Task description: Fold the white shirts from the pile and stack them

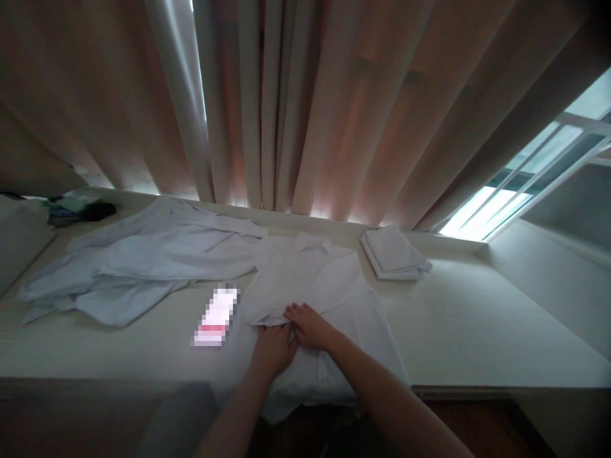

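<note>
A white collared shirt lies spread on the light board in front of me, one part folded over its front. My left hand is at the lower edge of the folded part, its fingertips tucked beneath the cloth and hidden. Its fingers appear closed on that edge. My right hand rests palm down just beside and partly over the left, fingers stretched out on the fabric. The shirt's lower end hangs over the board's front edge. A phone with a lit, pixelated screen lies left of the shirt.
More crumpled white clothing spreads at the left, touching the shirt. A folded white garment sits at the back right. Dark and green items lie at the far left. Curtains hang behind the board; a window is at right.
</note>
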Demonstrator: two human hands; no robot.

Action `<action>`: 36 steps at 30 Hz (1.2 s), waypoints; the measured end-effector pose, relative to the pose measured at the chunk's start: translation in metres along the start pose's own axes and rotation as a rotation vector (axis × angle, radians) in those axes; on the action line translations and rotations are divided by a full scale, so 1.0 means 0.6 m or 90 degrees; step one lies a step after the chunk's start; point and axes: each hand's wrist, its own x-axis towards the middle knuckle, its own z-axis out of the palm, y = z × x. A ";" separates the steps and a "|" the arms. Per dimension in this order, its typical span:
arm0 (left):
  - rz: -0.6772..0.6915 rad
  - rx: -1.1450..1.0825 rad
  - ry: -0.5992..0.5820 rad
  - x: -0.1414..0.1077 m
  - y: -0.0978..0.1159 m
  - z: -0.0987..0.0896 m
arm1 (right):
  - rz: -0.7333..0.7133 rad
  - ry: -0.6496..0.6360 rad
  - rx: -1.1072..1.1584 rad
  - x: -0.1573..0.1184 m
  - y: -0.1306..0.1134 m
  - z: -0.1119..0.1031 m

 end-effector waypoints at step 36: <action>-0.439 -0.436 0.100 -0.056 -0.072 -0.032 | 0.498 0.146 -0.146 -0.178 0.173 0.057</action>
